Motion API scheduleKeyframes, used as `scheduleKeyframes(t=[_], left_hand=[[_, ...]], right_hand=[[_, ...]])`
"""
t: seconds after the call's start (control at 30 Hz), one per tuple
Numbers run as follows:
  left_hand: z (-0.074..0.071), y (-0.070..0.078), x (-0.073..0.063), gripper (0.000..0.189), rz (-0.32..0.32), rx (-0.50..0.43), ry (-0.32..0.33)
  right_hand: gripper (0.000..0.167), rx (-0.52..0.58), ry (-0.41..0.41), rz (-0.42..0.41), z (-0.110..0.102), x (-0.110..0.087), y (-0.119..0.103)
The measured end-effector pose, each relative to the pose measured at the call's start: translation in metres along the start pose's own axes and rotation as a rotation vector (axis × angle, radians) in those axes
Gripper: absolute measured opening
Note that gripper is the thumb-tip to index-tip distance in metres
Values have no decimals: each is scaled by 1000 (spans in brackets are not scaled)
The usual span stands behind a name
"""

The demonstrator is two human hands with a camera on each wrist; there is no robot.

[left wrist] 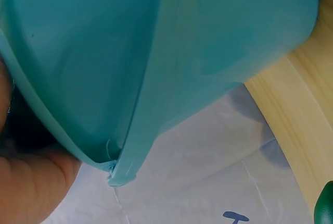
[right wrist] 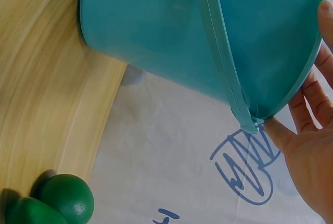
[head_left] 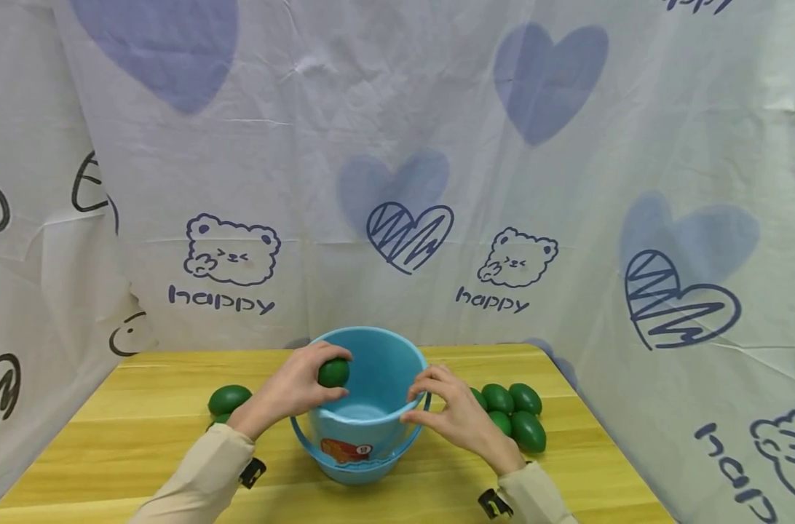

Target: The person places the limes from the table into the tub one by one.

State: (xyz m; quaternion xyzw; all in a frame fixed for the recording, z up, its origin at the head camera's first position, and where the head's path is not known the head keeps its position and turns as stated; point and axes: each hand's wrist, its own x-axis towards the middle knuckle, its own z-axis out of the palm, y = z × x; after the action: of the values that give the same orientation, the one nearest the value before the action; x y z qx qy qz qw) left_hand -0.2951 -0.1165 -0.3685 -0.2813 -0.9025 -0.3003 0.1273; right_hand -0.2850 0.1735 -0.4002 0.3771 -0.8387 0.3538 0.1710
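Note:
A light blue bucket [head_left: 378, 364] with a label on its front stands upright on the table. My left hand [head_left: 302, 378] holds a dark green, egg-shaped fruit [head_left: 334, 372] between thumb and fingers, over the bucket's left rim. In the left wrist view that fruit is mostly lost in shadow behind the rim, with the thumb [left wrist: 39, 182] in front. My right hand [head_left: 453, 407] grips the bucket's right rim, its thumb beside the handle joint in the right wrist view. The bucket's handle [head_left: 303, 437] hangs down at the front.
Several matching green fruits [head_left: 527, 429] lie to the right, partly behind the right hand. More fruits [head_left: 230, 399] lie on the left by the left forearm. The wooden table [head_left: 109, 451] ends against a white printed cloth [head_left: 332, 284].

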Motion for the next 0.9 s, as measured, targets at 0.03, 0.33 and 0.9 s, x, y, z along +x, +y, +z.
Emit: scheduleKeyframes(t=[0.03,0.33,0.9], left_hand=[[1,0,0,46,-1,2,1],[0,1,-2,40,21,3,38],[-21,-15,-16,33,-8,-41,146]], right_hand=[[22,0,1,-2,0,0,0],[22,-7,9,-21,1,1,-1],[22,-7,16,-28,1,1,0]])
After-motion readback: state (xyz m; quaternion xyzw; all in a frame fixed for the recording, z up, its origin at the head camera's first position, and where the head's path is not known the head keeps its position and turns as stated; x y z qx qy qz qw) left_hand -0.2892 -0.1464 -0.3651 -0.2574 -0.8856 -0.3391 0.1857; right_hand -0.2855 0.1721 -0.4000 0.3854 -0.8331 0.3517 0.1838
